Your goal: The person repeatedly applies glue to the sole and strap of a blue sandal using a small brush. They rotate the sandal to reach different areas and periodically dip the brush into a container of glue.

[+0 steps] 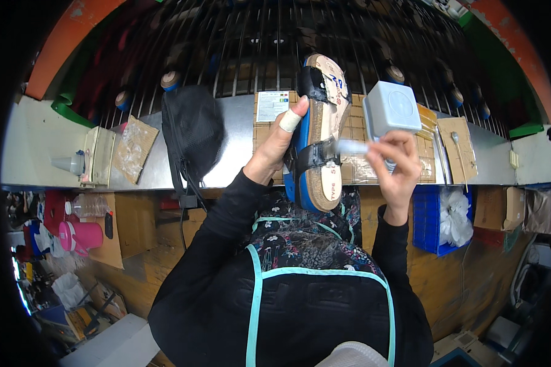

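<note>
In front of me, sandal work on a blue last (324, 128) stands nearly upright, cork along its edge. Two black straps fold over its cream face. My left hand (278, 140) is closed around its left side, with a pale wrap on the thumb. A small white-handled tool, probably a brush (353, 147), is pinched between the fingers of my right hand (399, 162). Its tip is at the lower strap, but blur hides its exact shape and whether it touches. Just beyond my right hand is a pale grey-white box-shaped container (393, 108).
Cardboard (422, 165) covers part of the metal bench (235, 140). A black bag (193, 131) lies left; a small stick applicator (460, 153) rests right. Behind runs a rack of metal rods (226, 55) carrying several lasts. Below right hangs a blue crate (427, 226) with white material.
</note>
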### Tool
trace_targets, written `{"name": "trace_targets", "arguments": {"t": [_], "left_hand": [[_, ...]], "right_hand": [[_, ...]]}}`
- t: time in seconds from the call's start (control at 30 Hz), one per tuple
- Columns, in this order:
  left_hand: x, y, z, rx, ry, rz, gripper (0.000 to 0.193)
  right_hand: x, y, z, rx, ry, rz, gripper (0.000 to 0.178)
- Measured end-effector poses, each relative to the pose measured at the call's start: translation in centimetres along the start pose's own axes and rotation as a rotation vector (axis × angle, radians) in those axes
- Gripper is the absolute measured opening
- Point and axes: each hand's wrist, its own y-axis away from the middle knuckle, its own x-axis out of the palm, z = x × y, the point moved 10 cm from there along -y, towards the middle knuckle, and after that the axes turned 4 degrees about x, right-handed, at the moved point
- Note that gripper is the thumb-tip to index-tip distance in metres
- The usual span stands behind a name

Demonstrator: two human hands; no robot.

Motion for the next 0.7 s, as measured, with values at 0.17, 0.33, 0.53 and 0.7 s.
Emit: {"name": "trace_targets", "arguments": {"t": [0.17,0.33,0.53,0.7], "left_hand": [[-0.3,0.8,-0.3,0.089,0.142,-0.078,0.065],[-2.8,1.0,-0.8,0.144,-0.033,-0.18,0.064],[-3.6,1.3,-1.3,0.191,-0.156,-0.194,0.062],[-4.0,1.5,-1.4,0.181,-0.179,-0.231,0.061]], "right_hand": [[1.0,1.6,-1.3,0.135,0.022,0.001,0.015],[0.7,3.9,-0.7,0.259,-0.065,0.118,0.015],[0.8,3.9,0.1,0.195,0.18,0.073,0.017],[1.0,3.4,1.0,0.083,0.309,0.017,0.019]]}}
